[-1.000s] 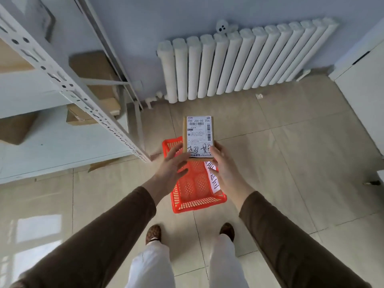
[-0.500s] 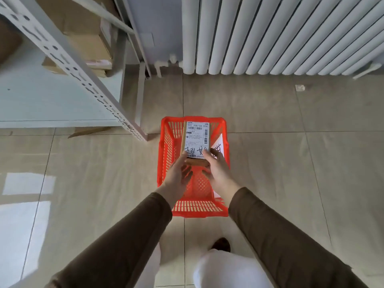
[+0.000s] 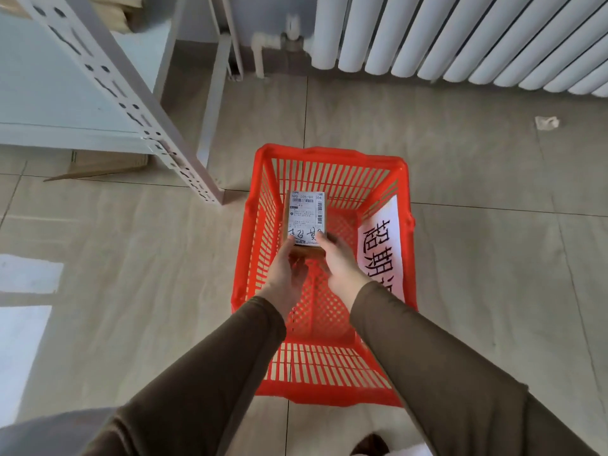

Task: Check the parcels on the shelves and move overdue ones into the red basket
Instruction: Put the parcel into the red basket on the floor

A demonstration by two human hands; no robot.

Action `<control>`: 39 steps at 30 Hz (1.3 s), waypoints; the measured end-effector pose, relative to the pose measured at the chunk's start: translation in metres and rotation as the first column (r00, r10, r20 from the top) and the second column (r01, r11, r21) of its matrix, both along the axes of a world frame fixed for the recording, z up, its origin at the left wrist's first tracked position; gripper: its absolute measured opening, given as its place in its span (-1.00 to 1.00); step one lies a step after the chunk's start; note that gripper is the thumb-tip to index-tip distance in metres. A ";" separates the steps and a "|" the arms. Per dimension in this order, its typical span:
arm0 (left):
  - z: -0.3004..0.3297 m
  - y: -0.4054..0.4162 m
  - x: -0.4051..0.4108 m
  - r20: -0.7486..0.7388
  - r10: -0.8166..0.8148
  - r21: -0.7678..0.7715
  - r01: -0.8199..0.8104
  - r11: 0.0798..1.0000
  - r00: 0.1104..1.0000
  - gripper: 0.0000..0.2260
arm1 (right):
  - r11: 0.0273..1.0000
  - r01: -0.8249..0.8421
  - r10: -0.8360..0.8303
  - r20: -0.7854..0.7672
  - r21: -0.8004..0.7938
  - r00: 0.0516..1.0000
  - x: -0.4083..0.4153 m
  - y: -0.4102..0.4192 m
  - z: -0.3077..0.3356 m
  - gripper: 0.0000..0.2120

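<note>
A small brown cardboard parcel (image 3: 305, 218) with a white shipping label and black handwriting is down inside the red basket (image 3: 332, 159), near its left wall. My left hand (image 3: 285, 274) grips the parcel's near left corner and my right hand (image 3: 339, 264) grips its near right corner. Both forearms in brown sleeves reach into the basket from the near side. The basket stands on the tiled floor, and a white paper sign (image 3: 381, 248) with large black characters lies against its right inner wall. Whether the parcel touches the basket's bottom I cannot tell.
The white metal shelf unit (image 3: 108, 80) stands at the left, its perforated post ending on the floor just left of the basket. Cardboard boxes (image 3: 121, 11) sit on it at the top left. A white radiator (image 3: 460, 37) lines the far wall. A paper scrap (image 3: 546, 122) lies on the floor.
I have bent lower over the basket. Both hands have carried the parcel from above the basket's rim down into it.
</note>
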State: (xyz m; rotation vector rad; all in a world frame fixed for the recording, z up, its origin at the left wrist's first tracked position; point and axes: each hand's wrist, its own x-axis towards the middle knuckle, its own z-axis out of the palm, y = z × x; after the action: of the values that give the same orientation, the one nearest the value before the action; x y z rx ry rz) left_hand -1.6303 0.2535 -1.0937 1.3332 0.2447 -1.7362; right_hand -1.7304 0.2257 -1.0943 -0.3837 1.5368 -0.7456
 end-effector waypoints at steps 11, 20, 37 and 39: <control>-0.075 -0.018 -0.007 0.067 0.081 0.064 -0.085 0.994 0.994 -0.68 | 0.999 -0.033 0.035 -0.057 0.029 0.998 0.012 -0.025 -0.072 -0.73; -0.086 -0.023 0.001 0.222 -0.023 0.125 -0.005 0.992 0.975 -0.58 | 0.998 -0.034 0.043 -0.146 0.061 0.988 0.020 -0.022 -0.087 -0.78; -0.047 -0.005 0.003 0.138 -0.180 0.040 0.176 0.983 0.974 -0.64 | 0.994 -0.108 0.109 -0.059 0.018 0.992 0.012 -0.012 -0.039 -0.49; -0.024 -0.004 0.005 0.151 -0.209 0.041 0.205 0.978 0.966 -0.60 | 0.995 -0.101 0.100 -0.086 -0.004 0.991 0.006 -0.011 -0.011 -0.51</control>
State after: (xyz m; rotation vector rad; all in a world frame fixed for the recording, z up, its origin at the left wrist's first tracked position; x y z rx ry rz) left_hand -1.6258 0.2496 -1.1177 1.5492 0.0407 -1.7937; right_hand -1.7239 0.2145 -1.1050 -0.5013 1.5827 -0.6645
